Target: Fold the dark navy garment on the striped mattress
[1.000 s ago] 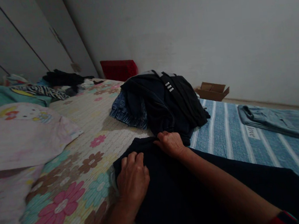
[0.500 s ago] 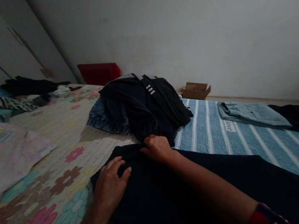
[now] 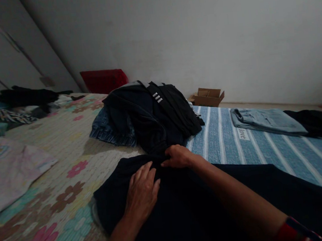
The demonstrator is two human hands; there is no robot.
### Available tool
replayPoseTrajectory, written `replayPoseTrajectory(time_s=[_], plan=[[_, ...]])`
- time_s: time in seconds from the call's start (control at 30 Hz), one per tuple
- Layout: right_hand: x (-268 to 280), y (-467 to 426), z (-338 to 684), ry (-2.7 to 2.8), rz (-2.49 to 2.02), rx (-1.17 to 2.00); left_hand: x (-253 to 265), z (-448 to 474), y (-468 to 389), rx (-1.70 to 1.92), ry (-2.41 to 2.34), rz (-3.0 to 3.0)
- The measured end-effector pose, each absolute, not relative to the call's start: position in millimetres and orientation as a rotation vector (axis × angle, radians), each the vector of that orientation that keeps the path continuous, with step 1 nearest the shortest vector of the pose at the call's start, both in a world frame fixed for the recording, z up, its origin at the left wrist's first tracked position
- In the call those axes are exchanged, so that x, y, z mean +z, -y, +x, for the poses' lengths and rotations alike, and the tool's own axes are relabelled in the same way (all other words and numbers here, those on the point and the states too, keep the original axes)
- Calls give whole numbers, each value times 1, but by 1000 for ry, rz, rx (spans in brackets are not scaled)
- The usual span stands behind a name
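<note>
A pair of dark navy trousers [image 3: 170, 211] lies spread across the bed in front of me, running off to the right. My left hand [image 3: 143, 189] rests on the cloth near its left end, fingers stretched out and loosely bent. At the far edge of the trousers, my right hand [image 3: 179, 156] has fingers and thumb closed on the fabric. Just beyond it rises a heap of dark clothes [image 3: 149, 114], with a blue denim piece [image 3: 113, 129] at its left side and white stripes on a black piece.
Folded light-blue jeans [image 3: 267, 121] and black clothing [image 3: 316, 121] lie at the right on the blue striped sheet [image 3: 210, 130]. A pale pink garment [image 3: 13, 170] is on the flowered cover [image 3: 73, 195] at the left. An open cardboard box [image 3: 209, 97] stands by the wall.
My left hand has slid right along the trousers, closer to my right hand. My right hand has shifted slightly right along the far edge. The view has turned a little.
</note>
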State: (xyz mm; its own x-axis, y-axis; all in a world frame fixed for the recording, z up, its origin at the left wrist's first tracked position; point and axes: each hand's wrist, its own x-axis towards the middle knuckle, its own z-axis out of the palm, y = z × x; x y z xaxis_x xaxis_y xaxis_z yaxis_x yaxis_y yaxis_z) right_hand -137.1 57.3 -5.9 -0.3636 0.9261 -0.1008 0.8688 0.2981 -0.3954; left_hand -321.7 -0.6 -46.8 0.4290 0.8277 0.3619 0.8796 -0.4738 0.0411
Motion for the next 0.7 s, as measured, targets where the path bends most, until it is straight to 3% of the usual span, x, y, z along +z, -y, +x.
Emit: replayPoseTrajectory(time_s=[0.37, 0.7], plan=[[-18, -58, -134, 2217, -1836, 565, -44, -327, 11, -171, 1762, -2381], [-21, -63, -135, 2158, -1849, 512, -54, -346, -6, -360, 1667, -2430]])
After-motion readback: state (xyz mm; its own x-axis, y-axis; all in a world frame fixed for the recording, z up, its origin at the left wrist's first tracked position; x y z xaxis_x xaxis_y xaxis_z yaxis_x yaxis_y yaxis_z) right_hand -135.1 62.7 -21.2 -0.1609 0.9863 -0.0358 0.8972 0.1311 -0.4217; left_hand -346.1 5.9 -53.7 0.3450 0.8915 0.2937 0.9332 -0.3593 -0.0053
